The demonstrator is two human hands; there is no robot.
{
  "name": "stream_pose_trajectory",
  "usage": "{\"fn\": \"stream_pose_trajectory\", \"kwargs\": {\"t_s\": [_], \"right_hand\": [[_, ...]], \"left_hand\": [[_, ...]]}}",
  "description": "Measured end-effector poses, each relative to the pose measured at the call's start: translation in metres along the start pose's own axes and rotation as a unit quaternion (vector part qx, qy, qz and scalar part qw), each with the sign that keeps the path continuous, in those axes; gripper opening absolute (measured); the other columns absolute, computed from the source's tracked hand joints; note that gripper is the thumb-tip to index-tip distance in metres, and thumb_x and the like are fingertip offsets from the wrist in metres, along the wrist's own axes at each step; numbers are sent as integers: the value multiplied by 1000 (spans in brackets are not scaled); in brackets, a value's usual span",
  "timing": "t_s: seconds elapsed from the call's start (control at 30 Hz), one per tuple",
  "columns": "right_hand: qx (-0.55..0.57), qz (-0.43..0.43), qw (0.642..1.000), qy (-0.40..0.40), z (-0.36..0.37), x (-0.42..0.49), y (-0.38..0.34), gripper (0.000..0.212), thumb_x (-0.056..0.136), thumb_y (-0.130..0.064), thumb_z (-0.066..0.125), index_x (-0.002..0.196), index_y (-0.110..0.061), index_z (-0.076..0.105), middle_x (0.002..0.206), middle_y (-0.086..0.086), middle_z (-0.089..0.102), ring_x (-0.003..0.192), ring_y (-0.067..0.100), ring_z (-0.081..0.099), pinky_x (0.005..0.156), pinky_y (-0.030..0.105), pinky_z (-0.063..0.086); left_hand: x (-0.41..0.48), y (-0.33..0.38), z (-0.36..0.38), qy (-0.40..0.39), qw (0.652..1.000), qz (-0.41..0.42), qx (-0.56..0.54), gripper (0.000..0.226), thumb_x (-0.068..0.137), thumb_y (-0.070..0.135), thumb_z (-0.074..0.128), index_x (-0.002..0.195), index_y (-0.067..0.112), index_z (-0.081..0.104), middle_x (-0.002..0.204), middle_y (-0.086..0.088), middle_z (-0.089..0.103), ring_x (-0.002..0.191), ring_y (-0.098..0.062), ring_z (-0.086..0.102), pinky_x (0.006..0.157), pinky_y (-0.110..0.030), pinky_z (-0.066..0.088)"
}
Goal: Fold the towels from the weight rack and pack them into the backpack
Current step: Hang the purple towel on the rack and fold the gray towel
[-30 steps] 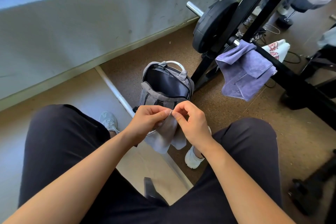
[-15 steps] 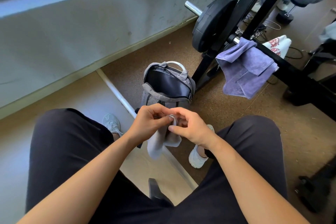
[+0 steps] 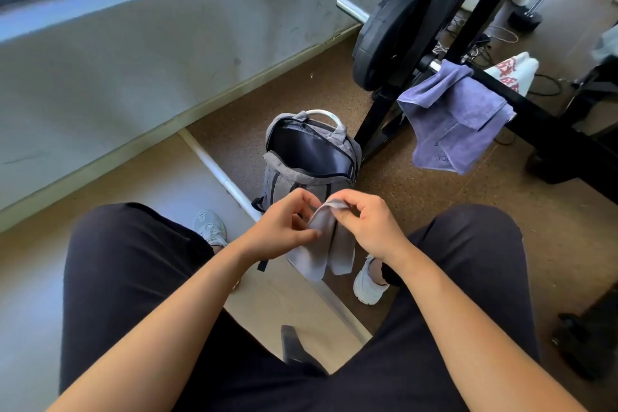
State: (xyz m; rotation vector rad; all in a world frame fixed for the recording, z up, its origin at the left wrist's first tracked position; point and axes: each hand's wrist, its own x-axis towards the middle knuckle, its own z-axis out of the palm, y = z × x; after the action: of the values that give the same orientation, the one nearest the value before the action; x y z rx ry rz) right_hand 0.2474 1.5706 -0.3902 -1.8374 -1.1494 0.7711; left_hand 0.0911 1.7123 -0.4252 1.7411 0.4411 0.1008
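A small grey towel hangs between my knees, bunched at its top. My right hand pinches its upper edge. Beside it, my left hand pinches a lower fold with thumb and fingers. Just beyond my hands a grey backpack stands upright on the floor with its main compartment unzipped and dark inside. On the black bar of the weight rack, to the right, a purple towel is draped. A white towel with red print hangs behind that bar.
A black weight plate on a chrome bar sits by the rack's upright. The wall runs along the left. A white strip crosses the floor past the backpack. My shoes rest on the floor. Cables lie behind the rack.
My hands have drawn slightly apart along the grey towel. It hangs longer and in two folds now, where half a second ago it was bunched between touching fingertips.
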Motion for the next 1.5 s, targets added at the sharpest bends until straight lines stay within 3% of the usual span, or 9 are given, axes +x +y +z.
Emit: {"fn": "stream_pose_trajectory", "kwargs": {"t_s": [0.3, 0.47, 0.7, 0.9, 1.03, 1.2, 1.33, 1.4, 1.5], "right_hand": [[69, -22, 978, 198, -15, 1, -11, 17, 103, -7, 50, 102, -14, 66, 90, -7, 67, 85, 0, 60, 78, 14, 46], [95, -23, 963, 253, -18, 1, -15, 18, 103, -7, 49, 99, -16, 65, 91, -8, 66, 87, 2, 61, 81, 16, 47], [105, -9, 950, 295, -30, 3, -13, 18, 104, -11, 48, 101, -10, 65, 92, -4, 66, 87, 3, 60, 80, 15, 46], [104, 66, 943, 311, -60, 6, 13, 26, 100, -21, 56, 76, -13, 58, 64, -10, 47, 65, 5, 41, 64, 25, 36], [80, 158, 942, 286, -75, 10, 43, 31, 99, -26, 59, 83, 1, 61, 74, 20, 52, 73, 17, 45, 69, 34, 36], [-6, 217, 962, 163, -67, 13, 54, 35, 97, -17, 60, 64, -12, 50, 61, 1, 43, 61, 16, 42, 60, 30, 33], [-50, 274, 959, 45, -65, 9, 56, 19, 99, -17, 59, 83, -11, 66, 74, 4, 63, 63, 13, 61, 58, 28, 43], [16, 242, 967, 83, -62, 11, 55, 15, 101, -14, 56, 93, -12, 69, 77, 5, 68, 59, 9, 67, 61, 31, 51], [107, 113, 957, 244, -55, 17, 50, 21, 102, -11, 54, 115, -14, 71, 102, 1, 74, 92, 10, 73, 86, 30, 59]], "left_hand": [[9, -26, 25, -7, 980, -35, 196, 16, 85, 27, 76, 90, 22, 62, 85, 3, 68, 79, -16, 65, 74, -44, 57], [16, -48, 34, -37, 973, -63, 219, 36, 78, 52, 62, 90, 19, 66, 85, 0, 69, 83, -20, 65, 76, -48, 56], [17, -68, 32, -23, 960, -123, 250, 18, 85, 20, 70, 73, 10, 60, 63, -6, 57, 60, -18, 47, 61, -34, 40], [21, -55, -7, 226, 945, -184, 146, 15, 90, 10, 61, 80, 16, 69, 66, -3, 59, 63, -18, 50, 59, -32, 39], [17, -32, -25, 403, 912, -71, 0, 15, 96, 12, 58, 90, 18, 71, 71, 9, 60, 67, -7, 50, 61, -24, 41], [15, -33, -33, 450, 891, -41, -52, 31, 98, 23, 55, 66, 23, 54, 66, 15, 43, 69, -8, 37, 67, -34, 33], [12, -35, -39, 454, 889, -41, -49, 27, 98, 23, 54, 76, 31, 66, 70, -3, 58, 76, -6, 46, 75, -33, 37], [11, -36, -42, 462, 886, -27, -35, 21, 100, 25, 54, 89, 28, 72, 85, -7, 70, 82, -6, 52, 78, -33, 42], [11, -36, -44, 477, 878, -27, -32, 20, 100, 36, 55, 93, 31, 74, 85, -9, 67, 79, -11, 53, 74, -40, 51]]}}
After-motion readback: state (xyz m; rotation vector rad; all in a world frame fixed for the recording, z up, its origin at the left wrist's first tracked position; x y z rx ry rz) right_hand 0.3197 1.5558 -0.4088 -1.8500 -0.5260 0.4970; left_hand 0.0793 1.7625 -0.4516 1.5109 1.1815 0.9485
